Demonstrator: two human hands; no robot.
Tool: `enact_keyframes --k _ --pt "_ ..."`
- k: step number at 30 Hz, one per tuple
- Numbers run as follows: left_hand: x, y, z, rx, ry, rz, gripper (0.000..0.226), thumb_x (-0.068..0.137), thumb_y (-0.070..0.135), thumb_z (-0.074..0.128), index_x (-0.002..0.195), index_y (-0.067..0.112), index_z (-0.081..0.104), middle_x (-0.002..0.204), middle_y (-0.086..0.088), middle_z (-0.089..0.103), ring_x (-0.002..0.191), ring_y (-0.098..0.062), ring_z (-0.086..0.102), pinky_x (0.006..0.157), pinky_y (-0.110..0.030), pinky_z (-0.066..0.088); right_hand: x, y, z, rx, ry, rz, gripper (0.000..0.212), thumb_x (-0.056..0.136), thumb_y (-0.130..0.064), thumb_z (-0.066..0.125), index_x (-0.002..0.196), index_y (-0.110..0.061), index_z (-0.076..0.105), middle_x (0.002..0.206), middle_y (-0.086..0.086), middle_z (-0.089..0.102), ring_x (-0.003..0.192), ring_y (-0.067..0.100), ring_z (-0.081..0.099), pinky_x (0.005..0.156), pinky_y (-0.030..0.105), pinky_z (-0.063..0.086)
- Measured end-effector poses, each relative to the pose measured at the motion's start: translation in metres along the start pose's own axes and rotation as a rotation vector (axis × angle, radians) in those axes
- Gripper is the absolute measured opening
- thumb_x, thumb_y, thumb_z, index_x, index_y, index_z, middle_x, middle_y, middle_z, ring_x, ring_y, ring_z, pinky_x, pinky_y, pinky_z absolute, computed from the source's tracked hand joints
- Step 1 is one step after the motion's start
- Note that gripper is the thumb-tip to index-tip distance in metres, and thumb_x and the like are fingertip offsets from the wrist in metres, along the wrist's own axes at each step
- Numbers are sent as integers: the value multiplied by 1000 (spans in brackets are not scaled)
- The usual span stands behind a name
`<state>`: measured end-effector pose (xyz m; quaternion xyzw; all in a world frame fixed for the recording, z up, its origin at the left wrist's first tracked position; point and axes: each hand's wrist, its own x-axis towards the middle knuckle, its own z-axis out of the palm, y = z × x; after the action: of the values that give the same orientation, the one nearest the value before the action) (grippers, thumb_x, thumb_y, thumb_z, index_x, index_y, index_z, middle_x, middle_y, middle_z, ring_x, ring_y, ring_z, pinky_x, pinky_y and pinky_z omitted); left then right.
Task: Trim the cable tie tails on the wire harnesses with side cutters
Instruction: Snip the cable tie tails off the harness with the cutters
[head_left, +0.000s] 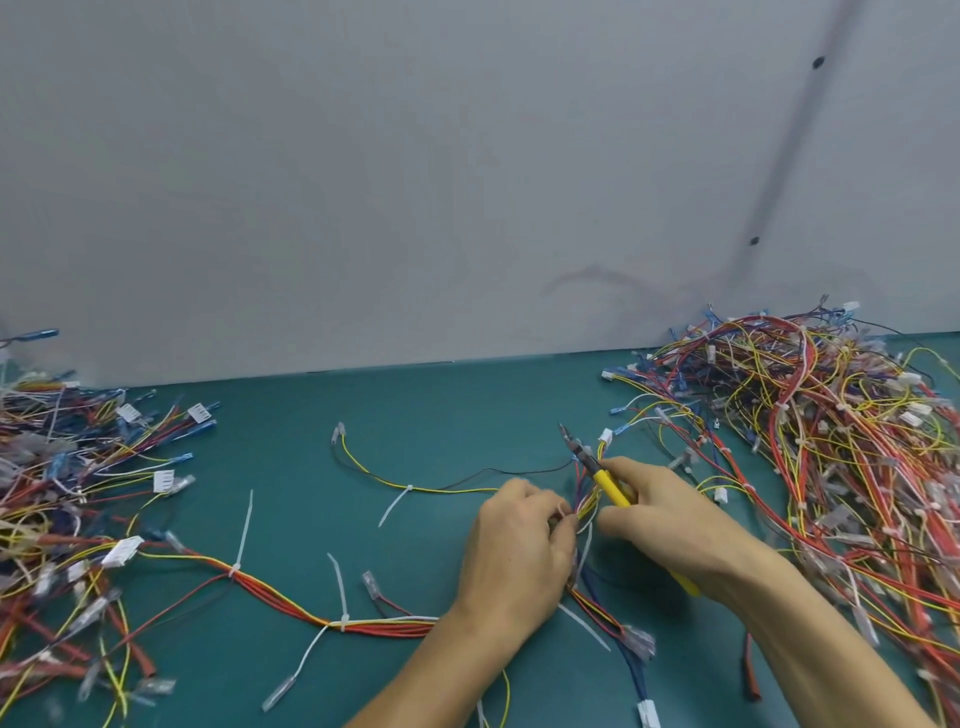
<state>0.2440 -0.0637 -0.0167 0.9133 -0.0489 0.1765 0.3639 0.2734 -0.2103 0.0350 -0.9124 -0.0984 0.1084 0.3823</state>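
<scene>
I'm between cuts, lining up the next one. My left hand (519, 551) has its fingers curled round the harness (584, 512) at the middle of the table (415, 415), pinching the bundle just where a white tail (584, 551) droops toward me. My right hand (670, 519) is wrapped on the yellow handles of the cutters (608, 483), and the two hands sit close together, almost touching over the wires.

The cutters aren't on anything. Their long axis runs from near right, under my palm, to far left, and the nose points away from me past the bundle, above the table. The jaws look closed, or close to it (too small to be sure).

I judge the next move needs me to swing the nose back and down to that tail, open the jaws, set the flat side against the tie head and clear of the wires, then squeeze.

There's plenty left. Long tails (244, 525) stand off the ties along the same harness where it trails left across the table. A left pile (52, 493) and a bigger right pile (831, 441) of harnesses lie on either side.
</scene>
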Motion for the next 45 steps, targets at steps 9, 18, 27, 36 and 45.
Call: enact_keyframes --k 9,18,27,36,45 --pt "7 -4 -1 -35 -9 -168 7 80 22 66 76 18 71 75 2 70 74 -13 61 64 -15 38 2 1 3 -140 -26 37 32 78 -26 62 109 -26 53 87 -2 61 79 15 57 68 31 44" --pt "13 -15 -12 -588 -132 -464 21 83 -4 63 68 11 67 62 -2 71 59 -13 69 63 -24 57 -12 4 -13 -610 100 -167 18 72 -35 55 82 -20 55 74 -3 58 78 23 55 66 34 49" --pt "13 -18 -11 -590 -135 -467 20 83 1 62 68 13 69 68 -4 73 68 -19 73 77 -37 59 -36 -2 -7 -1046 91 -208 20 84 -31 44 104 -27 49 86 -4 32 102 22 53 63 30 31" --pt "14 -16 -13 -601 -142 -458 19 84 3 64 69 14 69 69 -5 73 66 -16 72 70 -27 58 -33 -17 -2 -1129 49 -236 9 85 -23 44 88 -25 35 86 -2 30 102 24 51 61 32 24" --pt "14 -18 -12 -604 -137 -457 19 86 4 65 69 14 68 68 -5 73 65 -17 72 72 -29 59 -30 -24 -3 -1164 33 -254 12 85 -23 46 87 -25 34 85 0 28 99 25 50 53 31 16"
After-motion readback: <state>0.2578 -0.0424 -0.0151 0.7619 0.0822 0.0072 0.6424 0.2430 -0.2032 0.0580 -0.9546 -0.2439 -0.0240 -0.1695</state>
